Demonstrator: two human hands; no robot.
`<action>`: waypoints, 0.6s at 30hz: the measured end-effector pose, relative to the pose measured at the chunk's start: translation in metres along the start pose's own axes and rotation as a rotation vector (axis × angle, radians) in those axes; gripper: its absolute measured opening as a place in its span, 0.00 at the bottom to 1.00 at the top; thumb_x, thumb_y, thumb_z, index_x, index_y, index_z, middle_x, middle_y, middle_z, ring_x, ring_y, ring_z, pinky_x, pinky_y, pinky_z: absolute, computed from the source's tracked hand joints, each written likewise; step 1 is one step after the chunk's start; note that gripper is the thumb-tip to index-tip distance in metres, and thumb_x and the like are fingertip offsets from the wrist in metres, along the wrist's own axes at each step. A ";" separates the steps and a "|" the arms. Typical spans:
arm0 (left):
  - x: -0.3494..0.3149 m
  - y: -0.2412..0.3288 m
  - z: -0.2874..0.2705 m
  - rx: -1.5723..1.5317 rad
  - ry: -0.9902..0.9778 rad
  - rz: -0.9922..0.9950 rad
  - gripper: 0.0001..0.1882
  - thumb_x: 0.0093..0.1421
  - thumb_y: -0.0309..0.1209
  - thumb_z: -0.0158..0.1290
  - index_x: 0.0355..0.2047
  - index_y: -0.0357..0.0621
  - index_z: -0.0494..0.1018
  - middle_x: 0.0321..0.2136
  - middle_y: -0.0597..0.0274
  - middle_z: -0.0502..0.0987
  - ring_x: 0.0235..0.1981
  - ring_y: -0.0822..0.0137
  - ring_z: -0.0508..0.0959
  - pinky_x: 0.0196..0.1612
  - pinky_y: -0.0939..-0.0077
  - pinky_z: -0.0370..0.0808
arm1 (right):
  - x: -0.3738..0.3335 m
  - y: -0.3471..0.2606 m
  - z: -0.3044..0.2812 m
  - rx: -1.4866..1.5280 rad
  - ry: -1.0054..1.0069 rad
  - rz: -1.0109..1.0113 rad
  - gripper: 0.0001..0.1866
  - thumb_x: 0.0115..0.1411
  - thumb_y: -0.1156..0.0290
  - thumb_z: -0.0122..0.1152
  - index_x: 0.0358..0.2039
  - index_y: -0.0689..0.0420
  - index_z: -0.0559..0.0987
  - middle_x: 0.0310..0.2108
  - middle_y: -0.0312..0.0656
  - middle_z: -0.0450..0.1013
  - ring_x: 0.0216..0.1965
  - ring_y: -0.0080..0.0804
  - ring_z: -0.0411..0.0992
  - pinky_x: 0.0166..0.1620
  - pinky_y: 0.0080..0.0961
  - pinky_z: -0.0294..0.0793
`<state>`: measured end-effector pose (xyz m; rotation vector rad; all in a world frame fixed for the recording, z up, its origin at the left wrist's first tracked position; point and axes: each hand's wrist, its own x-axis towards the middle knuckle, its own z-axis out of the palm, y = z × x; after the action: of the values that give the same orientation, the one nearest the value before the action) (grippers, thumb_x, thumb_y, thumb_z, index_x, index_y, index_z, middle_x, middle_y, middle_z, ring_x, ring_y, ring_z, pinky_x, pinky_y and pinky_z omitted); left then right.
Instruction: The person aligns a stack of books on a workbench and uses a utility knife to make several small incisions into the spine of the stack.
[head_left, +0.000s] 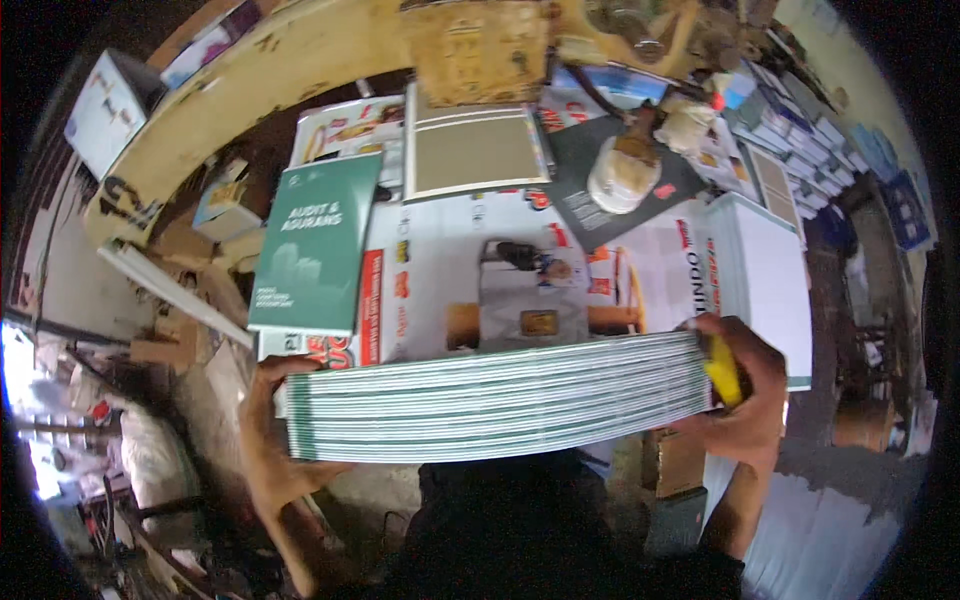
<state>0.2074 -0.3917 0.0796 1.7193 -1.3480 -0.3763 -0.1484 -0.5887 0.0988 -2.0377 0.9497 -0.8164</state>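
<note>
Both my hands grip a thick stack of booklets (500,400), white with green edges, above the near edge of the work surface. My left hand (270,425) is closed round the left end. The right hand (745,395) clasps the opposite end, with a small yellow object (722,370) between it and the stack; its kind I cannot make out. Beyond the stack, a green-covered book (318,245) lies at the left. To the right is a pile with a white top (765,290) and a green edge.
Printed poster sheets (440,270) cover the work surface. A grey-brown board (475,150) lies at the back, beside a dark booklet (600,225) bearing a white rounded thing (622,180) with a brown top. Many stacked booklets (790,120) stand at the far right.
</note>
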 end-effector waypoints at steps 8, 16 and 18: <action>-0.040 -0.044 0.067 -0.367 0.325 -0.074 0.50 0.31 0.38 0.78 0.52 0.34 0.62 0.45 0.54 0.72 0.45 0.65 0.75 0.48 0.67 0.73 | 0.023 -0.005 -0.005 -0.161 -0.073 -0.039 0.43 0.30 0.71 0.81 0.52 0.63 0.76 0.43 0.43 0.74 0.41 0.29 0.74 0.48 0.22 0.71; -0.049 -0.051 0.063 -0.259 0.404 -0.163 0.47 0.33 0.37 0.77 0.51 0.35 0.63 0.44 0.54 0.73 0.44 0.65 0.76 0.47 0.68 0.73 | -0.012 -0.071 0.000 -0.536 -0.145 -0.101 0.31 0.49 0.60 0.74 0.54 0.56 0.78 0.50 0.44 0.69 0.37 0.32 0.77 0.33 0.25 0.79; -0.048 -0.050 0.064 -0.259 0.405 -0.167 0.46 0.34 0.37 0.76 0.51 0.35 0.63 0.43 0.54 0.73 0.44 0.65 0.76 0.47 0.68 0.73 | -0.017 -0.079 0.009 -0.716 -0.270 -0.256 0.30 0.50 0.57 0.73 0.54 0.54 0.79 0.49 0.43 0.71 0.31 0.29 0.76 0.30 0.20 0.77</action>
<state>0.1763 -0.3770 -0.0082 1.5889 -0.8298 -0.2638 -0.1223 -0.5359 0.1542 -2.8423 0.9130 -0.3162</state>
